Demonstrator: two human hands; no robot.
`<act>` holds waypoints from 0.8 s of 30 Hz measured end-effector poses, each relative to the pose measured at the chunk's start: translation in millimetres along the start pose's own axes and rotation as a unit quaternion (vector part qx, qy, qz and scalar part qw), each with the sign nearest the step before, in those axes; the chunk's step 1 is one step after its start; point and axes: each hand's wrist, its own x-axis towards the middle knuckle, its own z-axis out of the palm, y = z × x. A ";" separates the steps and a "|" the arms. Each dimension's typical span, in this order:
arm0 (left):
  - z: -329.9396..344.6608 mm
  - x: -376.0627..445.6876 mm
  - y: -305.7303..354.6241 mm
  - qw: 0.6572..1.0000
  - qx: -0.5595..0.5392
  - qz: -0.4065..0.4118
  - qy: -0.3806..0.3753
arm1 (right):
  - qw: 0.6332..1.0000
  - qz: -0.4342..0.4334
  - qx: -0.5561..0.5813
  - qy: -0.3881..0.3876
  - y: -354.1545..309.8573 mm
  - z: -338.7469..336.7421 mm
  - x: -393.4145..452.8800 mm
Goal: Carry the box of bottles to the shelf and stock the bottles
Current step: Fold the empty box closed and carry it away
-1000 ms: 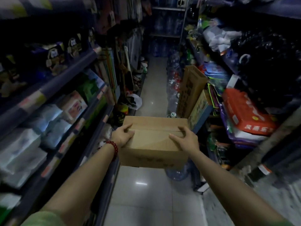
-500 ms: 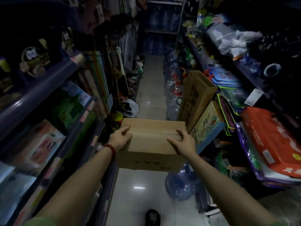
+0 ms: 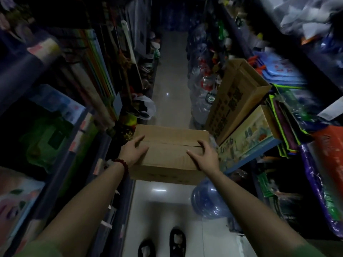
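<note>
Both hands, left (image 3: 134,152) & right (image 3: 204,156), fingers gripping box (image 3: 170,154) edges, shelves close either side.

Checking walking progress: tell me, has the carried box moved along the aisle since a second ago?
Yes. The box has advanced up the aisle, now beside the tall leaning carton.

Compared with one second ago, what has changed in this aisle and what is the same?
The person has walked forward: the tall carton on the right is nearer, and both shoes now show. Unchanged: left hand and right hand keep their grip on the closed box.
</note>
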 end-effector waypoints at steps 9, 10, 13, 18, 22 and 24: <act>40.0 50.9 -62.7 1.000 0.009 -0.008 -0.021 | 0.999 0.046 -0.003 -0.008 65.9 71.3 31.0; 47.6 56.7 -73.3 1.000 0.011 -0.005 -0.021 | 0.999 0.049 -0.004 -0.010 76.5 80.8 33.8; 76.3 76.4 -114.8 1.000 -0.003 -0.011 -0.027 | 0.998 0.054 -0.006 -0.034 114.2 112.2 44.3; 139.4 106.2 -196.8 0.999 -0.012 -0.024 -0.027 | 0.997 0.064 -0.012 -0.050 187.8 169.1 60.1; 190.4 130.2 -264.4 0.999 -0.013 -0.033 -0.036 | 0.996 0.072 -0.017 -0.055 249.1 217.4 69.7; 212.6 141.9 -298.6 0.998 -0.015 -0.033 -0.044 | 0.995 0.075 -0.015 -0.063 279.4 241.7 74.7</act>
